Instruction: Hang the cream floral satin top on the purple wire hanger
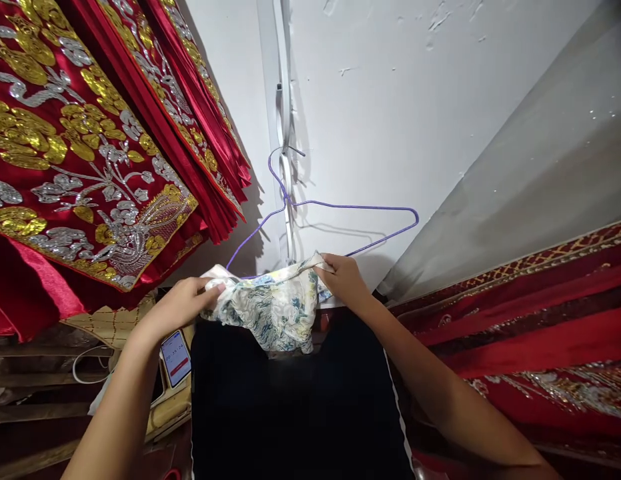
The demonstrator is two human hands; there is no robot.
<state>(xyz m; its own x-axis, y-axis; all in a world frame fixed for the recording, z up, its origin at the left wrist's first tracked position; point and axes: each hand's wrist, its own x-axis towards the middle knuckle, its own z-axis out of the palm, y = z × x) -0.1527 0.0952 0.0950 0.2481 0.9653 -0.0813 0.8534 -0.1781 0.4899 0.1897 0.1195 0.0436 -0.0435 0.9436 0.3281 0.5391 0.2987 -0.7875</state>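
Observation:
A white garment with a blue, green and yellow floral print (285,310) is held up in front of my dark-clothed lap, gathered in folds. My left hand (190,300) pinches its left end between thumb and fingers. The upper right edge is gripped by my right hand (343,277), with the fingers closed on the cloth. Just behind it hangs a purple wire hanger (360,206), hooked on a white strip (283,87) that runs up the wall. The garment hides part of the hanger's bottom bar; I cannot tell whether they touch.
Red cloth with gold and silver embroidery (105,153) hangs at the upper left. To the right are sheer grey fabric (530,160) and red trimmed fabric (540,340). A lit phone (175,359) lies beside my left forearm. The white wall (390,120) stands close ahead.

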